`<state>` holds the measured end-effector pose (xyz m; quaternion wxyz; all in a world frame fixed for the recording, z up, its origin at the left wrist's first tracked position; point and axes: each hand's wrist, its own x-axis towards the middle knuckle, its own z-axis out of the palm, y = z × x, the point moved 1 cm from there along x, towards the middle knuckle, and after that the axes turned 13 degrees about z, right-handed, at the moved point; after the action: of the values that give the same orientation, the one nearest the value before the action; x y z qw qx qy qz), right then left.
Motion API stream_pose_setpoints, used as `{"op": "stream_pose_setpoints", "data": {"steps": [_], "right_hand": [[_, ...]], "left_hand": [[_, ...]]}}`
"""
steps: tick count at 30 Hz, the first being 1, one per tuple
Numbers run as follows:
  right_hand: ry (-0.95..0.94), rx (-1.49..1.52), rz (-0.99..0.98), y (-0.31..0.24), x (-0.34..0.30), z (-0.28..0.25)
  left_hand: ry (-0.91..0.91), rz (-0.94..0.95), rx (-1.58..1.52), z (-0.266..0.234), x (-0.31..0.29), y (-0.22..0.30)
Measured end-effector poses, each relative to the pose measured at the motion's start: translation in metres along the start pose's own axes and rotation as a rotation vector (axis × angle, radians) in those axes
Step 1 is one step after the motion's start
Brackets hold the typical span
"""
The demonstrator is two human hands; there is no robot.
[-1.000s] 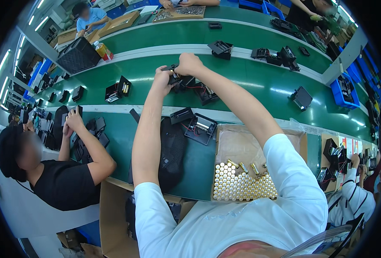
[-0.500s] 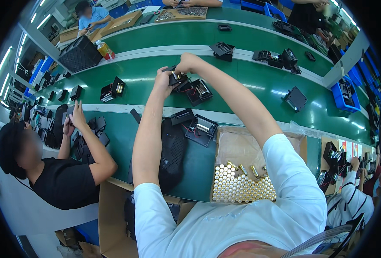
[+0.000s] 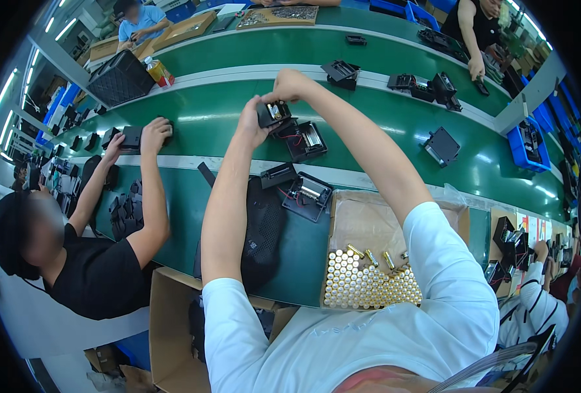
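My left hand point(image 3: 252, 123) is wrapped round a small black battery box point(image 3: 275, 114), gripping it above the green belt. Gold and silver batteries show inside it. My right hand point(image 3: 292, 86) is bent over the box's far edge with its fingers closed against it; the fingertips are partly hidden. Just below lies an open black case point(image 3: 307, 141) with red wires and a silver battery, close to or joined with the held box. Nearer to me, a second open case point(image 3: 309, 194) with red wires rests on the table beside a black mesh bag point(image 3: 264, 229).
A cardboard tray point(image 3: 356, 200) of upright batteries, several lying loose, sits by my right arm. Black cases point(image 3: 442, 145) are spread along the belt point(image 3: 375, 141). A co-worker's hands point(image 3: 154, 135) reach over the belt at left. A blue bin point(image 3: 527, 147) stands at right.
My right hand has shifted slightly, and the held box has turned so its batteries show more. The co-worker at left has reached onto the belt. A person at far right has stretched an arm out.
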<state>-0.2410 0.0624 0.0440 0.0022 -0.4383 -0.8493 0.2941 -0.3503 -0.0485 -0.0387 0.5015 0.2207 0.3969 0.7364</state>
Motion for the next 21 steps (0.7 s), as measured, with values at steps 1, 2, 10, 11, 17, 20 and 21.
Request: {"op": "stream_pose_setpoints", "data": {"steps": [1, 2, 10, 11, 17, 20, 21], "right_hand": [[0.000, -0.001, 0.005, 0.006, 0.003, 0.003], [0.119, 0.060, -0.086, 0.011, 0.004, 0.007], [0.639, 0.171, -0.521, 0.033, 0.014, 0.033], [0.634, 0.174, -0.521, 0.029, 0.012, 0.034], [0.164, 0.191, 0.054, 0.023, 0.007, 0.038], [0.119, 0.303, 0.020, 0.029, -0.001, 0.042], [0.123, 0.311, 0.035, 0.032, -0.005, 0.044]], "left_hand": [[-0.002, -0.005, -0.003, 0.001, 0.002, -0.002], [-0.003, -0.014, -0.016, 0.002, 0.004, -0.003], [0.115, 0.113, 0.154, 0.030, -0.013, 0.000], [0.121, 0.112, 0.156, 0.028, -0.016, 0.000], [0.127, 0.146, 0.286, 0.020, -0.021, 0.008], [0.121, 0.103, 0.461, 0.019, -0.014, 0.016], [0.084, 0.129, 0.511, 0.018, -0.014, 0.016]]}}
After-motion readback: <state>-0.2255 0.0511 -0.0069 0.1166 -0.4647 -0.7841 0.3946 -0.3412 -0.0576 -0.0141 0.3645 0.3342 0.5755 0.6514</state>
